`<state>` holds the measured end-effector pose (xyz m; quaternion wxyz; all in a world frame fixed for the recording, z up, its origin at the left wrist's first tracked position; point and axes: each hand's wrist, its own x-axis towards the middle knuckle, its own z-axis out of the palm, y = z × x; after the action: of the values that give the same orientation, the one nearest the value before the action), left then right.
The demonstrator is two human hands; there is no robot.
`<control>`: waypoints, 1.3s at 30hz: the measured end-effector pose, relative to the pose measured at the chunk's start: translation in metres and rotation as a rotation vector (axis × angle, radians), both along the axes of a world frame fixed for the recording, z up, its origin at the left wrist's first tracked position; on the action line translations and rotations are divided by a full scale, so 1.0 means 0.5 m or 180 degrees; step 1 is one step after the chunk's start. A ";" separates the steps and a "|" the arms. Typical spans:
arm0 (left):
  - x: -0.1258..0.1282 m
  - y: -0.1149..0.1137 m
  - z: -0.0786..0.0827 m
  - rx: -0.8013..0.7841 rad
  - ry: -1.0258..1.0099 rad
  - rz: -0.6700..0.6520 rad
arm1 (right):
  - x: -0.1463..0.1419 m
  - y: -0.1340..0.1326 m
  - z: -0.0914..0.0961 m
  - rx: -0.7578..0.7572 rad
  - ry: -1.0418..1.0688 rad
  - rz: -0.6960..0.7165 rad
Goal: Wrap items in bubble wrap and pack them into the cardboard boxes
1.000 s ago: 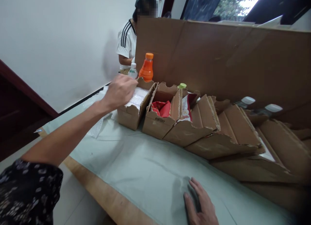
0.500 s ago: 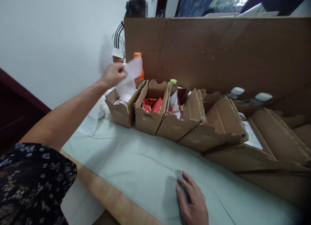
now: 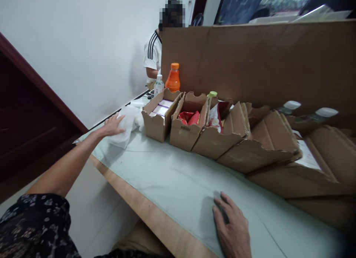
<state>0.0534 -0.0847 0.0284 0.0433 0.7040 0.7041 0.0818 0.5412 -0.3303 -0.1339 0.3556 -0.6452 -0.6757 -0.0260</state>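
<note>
My left hand [image 3: 112,125] is stretched out at the table's far left end, fingers apart, over a crumpled white wrapping sheet [image 3: 124,130] that looks like bubble wrap. Whether its palm presses on the sheet I cannot tell. To its right stands the first cardboard bin [image 3: 154,128], with white and purple small boxes [image 3: 161,108] inside. My right hand [image 3: 233,228] rests on the green table cover [image 3: 172,180] near the front edge, fingers spread and holding nothing.
More cardboard bins run rightward; one holds red packets [image 3: 189,118], another a white and maroon bag [image 3: 216,117]. Behind the first bin are an orange bottle [image 3: 173,79] and a clear bottle [image 3: 158,86]. A tall cardboard panel [image 3: 258,61] stands behind; a person [image 3: 152,52] sits beyond.
My left hand has moved left from above the first bin, let go of the white sheet it held, and opened. The small boxes are uncovered. The view has shifted left; my right hand stays put.
</note>
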 end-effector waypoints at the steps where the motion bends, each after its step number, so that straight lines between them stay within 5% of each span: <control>1: -0.002 0.001 -0.025 -0.0135 0.0022 0.0005 | 0.001 0.001 -0.002 0.0001 -0.0012 0.0022; 4: -0.014 -0.008 -0.070 -0.0342 0.0063 -0.0039 | 0.004 0.005 -0.005 -0.0041 -0.0014 0.0000; 9: 0.029 -0.085 -0.083 0.0160 0.0076 -0.0155 | -0.021 -0.013 0.026 -0.0197 0.0111 -0.0103; 12: 0.140 -0.156 -0.109 0.1421 -0.0387 -0.0630 | -0.049 -0.024 0.062 -0.0646 0.0189 -0.0100; 13: 0.191 -0.181 -0.124 0.1492 -0.0598 -0.1018 | -0.056 -0.023 0.074 -0.0809 0.0217 -0.0123; 15: 0.309 -0.234 -0.159 0.1187 -0.0859 -0.1858 | -0.066 -0.022 0.092 -0.0989 0.0247 -0.0217; 19: 0.541 -0.309 -0.226 0.0559 -0.0941 -0.2623 | -0.088 -0.064 0.112 -0.1106 0.0143 -0.0133; 23: 0.638 -0.326 -0.262 0.0406 -0.0408 -0.2915 | -0.069 -0.168 0.122 -0.1107 0.0315 0.0617; 26: 0.635 -0.330 -0.273 0.0504 -0.0060 -0.2991 | 0.009 -0.254 0.127 -0.0860 0.0799 0.0367; 31: 0.625 -0.333 -0.279 0.0564 0.0179 -0.3060 | 0.262 -0.318 0.130 -0.0131 0.1715 -0.1303; 34: 0.627 -0.333 -0.285 0.0637 0.0170 -0.3050 | 0.437 -0.269 0.134 0.0232 0.2088 -0.1940; 39: 0.626 -0.331 -0.298 0.0787 0.0173 -0.3037 | 0.618 -0.129 0.129 0.0566 0.2401 -0.1894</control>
<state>0.3663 -0.2500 -0.1207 -0.0263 0.9497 0.2891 0.1173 0.8502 -0.3948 -0.0693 0.6065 -0.7419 -0.2811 0.0514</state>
